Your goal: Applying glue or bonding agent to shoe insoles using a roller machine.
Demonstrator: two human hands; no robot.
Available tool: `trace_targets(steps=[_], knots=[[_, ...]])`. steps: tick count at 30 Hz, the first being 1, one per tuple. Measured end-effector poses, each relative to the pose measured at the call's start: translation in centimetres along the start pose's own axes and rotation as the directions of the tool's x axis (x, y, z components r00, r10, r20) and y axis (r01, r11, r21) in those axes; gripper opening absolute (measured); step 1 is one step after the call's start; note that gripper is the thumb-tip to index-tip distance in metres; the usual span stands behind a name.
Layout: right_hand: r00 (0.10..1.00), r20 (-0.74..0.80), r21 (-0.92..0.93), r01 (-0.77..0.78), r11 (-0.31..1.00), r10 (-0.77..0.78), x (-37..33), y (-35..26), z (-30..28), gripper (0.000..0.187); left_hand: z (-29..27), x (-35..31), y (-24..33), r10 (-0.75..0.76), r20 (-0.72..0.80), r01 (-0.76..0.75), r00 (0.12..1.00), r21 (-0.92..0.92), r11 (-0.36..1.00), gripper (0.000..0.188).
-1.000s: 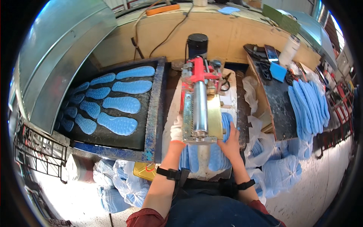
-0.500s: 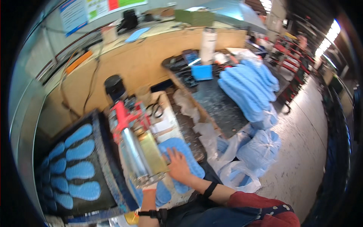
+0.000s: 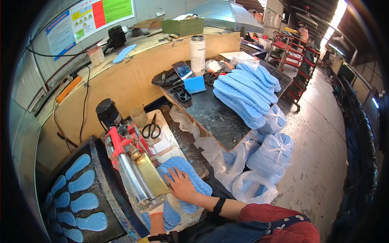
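Note:
My right hand (image 3: 182,187) lies with fingers spread on a small stack of blue insoles (image 3: 193,175). The stack rests on a pale board beside a machine with red arms and a shiny metal roller (image 3: 135,178). A brass-coloured plate (image 3: 152,175) sits between the roller and my right hand. Of my left hand (image 3: 157,209) only a white covering with an orange edge shows; its fingers are hidden beneath the roller's near end. Close to it lie more blue insoles (image 3: 172,214), partly covered by the machine.
Left of the machine, a dark tray (image 3: 106,170) holds several blue insoles. Black-handled scissors (image 3: 152,130) lie behind the roller. On the dark table (image 3: 212,115) are piled insoles (image 3: 247,93), a white bottle (image 3: 197,54) and a phone (image 3: 182,70). Plastic bags of insoles (image 3: 270,156) hang over its near side.
The view has shifted, so the bench appears further left and the picture is sharper. My right hand stays on the insoles, my left by the roller's near end.

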State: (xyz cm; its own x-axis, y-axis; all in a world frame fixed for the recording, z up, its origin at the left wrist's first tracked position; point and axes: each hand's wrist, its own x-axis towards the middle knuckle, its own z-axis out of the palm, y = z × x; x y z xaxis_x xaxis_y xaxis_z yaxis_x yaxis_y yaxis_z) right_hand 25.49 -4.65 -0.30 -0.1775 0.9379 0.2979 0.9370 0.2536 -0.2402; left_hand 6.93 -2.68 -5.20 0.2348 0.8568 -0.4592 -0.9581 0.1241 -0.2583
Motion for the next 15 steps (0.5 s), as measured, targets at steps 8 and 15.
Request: trace_targets(steps=[8,15], knots=[[0.999,-0.052,0.101,0.007,0.995,-0.001,-0.1,0.3,0.5,0.057,-2.7,2.1,1.4,0.164,0.087,-0.185,0.983,0.375,0.909,0.058],[1.000,-0.031,0.061,0.005,0.998,-0.004,-0.1,0.4,0.4,0.062,-8.0,4.6,6.0,0.040,0.576,-0.532,0.816,0.777,-0.335,0.055]])
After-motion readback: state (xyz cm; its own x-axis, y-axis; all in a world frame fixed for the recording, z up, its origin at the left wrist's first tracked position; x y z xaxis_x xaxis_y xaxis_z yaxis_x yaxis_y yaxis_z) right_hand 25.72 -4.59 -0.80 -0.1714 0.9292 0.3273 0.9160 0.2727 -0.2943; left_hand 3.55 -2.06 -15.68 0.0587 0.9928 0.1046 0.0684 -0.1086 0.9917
